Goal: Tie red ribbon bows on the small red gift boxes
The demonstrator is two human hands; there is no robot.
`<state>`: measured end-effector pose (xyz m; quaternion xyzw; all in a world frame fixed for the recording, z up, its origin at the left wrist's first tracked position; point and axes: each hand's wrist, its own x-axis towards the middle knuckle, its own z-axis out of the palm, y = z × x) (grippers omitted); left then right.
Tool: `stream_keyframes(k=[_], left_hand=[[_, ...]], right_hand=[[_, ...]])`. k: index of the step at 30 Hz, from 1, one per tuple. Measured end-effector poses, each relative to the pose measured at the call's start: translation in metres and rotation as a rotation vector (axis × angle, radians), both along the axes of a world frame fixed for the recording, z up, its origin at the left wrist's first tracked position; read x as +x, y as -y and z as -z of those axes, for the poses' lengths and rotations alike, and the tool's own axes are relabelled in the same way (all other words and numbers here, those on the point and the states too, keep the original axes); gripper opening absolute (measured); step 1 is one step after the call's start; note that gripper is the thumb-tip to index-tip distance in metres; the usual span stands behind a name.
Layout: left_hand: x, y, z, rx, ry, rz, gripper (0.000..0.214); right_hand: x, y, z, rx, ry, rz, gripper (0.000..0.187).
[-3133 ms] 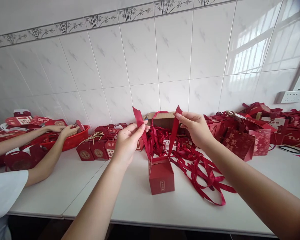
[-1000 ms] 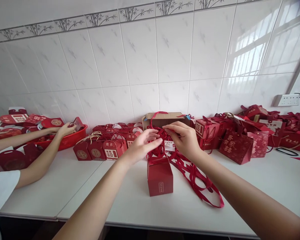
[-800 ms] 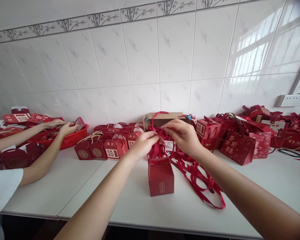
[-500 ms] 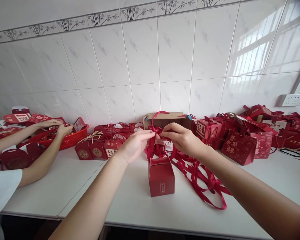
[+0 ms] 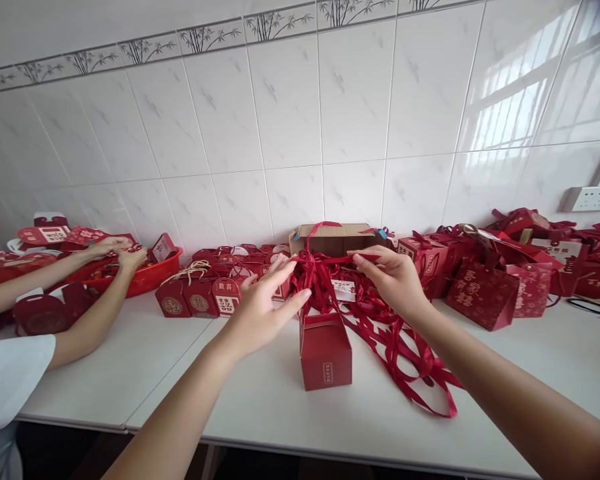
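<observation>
Red gift box (image 5: 326,353) is assembled; its satin ribbon (image 5: 337,260), seemingly not fully tied, is pinched by the right hand (image 5: 395,277); left hand (image 5: 257,312) is splayed.

White table (image 5: 260,400) is split by a seam (image 5: 170,371) left of centre. Red box (image 5: 327,363) is stood upright mid-table, toward front edge. Ribbon (image 5: 415,363) is heaped behind it, trailed right toward front edge. Along back edge: basin (image 5: 153,277) and gift boxes (image 5: 200,297) are set left, carton (image 5: 347,231) is placed centre, gift bags (image 5: 485,287) are crowded right.
</observation>
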<state>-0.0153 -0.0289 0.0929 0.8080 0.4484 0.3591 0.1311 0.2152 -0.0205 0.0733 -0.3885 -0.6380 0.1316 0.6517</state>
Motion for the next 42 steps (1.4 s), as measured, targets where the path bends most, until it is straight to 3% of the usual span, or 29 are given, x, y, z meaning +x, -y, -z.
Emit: stream_keyframes(k=[4, 9, 11, 13, 15, 17, 19, 23, 26, 30, 37, 42], left_hand=[[-0.045, 0.000, 0.034, -0.119, 0.000, -0.163, 0.070], [-0.113, -0.003, 0.111, -0.460, 0.130, -0.325, 0.083], [-0.126, -0.004, 0.133, -0.574, 0.176, -0.296, 0.077], [-0.127, -0.006, 0.142, -0.555, 0.173, -0.332, 0.059], [-0.117, -0.008, 0.139, -0.386, 0.139, -0.457, 0.033], [-0.099, -0.011, 0.130, -0.185, 0.159, -0.510, 0.022], [-0.075, -0.014, 0.120, -0.114, 0.272, -0.373, 0.021], [-0.024, -0.020, 0.110, -0.307, 0.439, -0.092, 0.029], [-0.001, -0.026, 0.111, -0.422, 0.459, -0.020, 0.031], [0.006, -0.031, 0.110, -0.551, 0.463, -0.001, 0.037], [0.002, -0.031, 0.091, -0.743, 0.393, 0.087, 0.032], [-0.006, -0.033, 0.099, -0.728, 0.420, 0.055, 0.044]], right_hand=[[0.031, 0.014, 0.036, -0.256, 0.001, 0.113, 0.038], [0.080, 0.030, 0.105, -0.609, 0.165, 0.297, 0.040], [0.090, 0.032, 0.121, -0.656, 0.195, 0.293, 0.039], [0.092, 0.029, 0.126, -0.643, 0.208, 0.296, 0.036], [0.087, 0.024, 0.120, -0.580, 0.205, 0.327, 0.033], [0.077, 0.017, 0.109, -0.500, 0.189, 0.329, 0.038], [0.061, 0.010, 0.099, -0.461, 0.180, 0.238, 0.042], [0.023, 0.000, 0.094, -0.560, 0.193, -0.097, 0.040], [0.006, -0.006, 0.100, -0.702, 0.171, -0.295, 0.042], [0.000, -0.011, 0.104, -0.827, 0.089, -0.464, 0.045], [0.002, -0.012, 0.095, -0.929, 0.013, -0.631, 0.049], [0.012, -0.018, 0.105, -0.921, -0.021, -0.577, 0.061]])
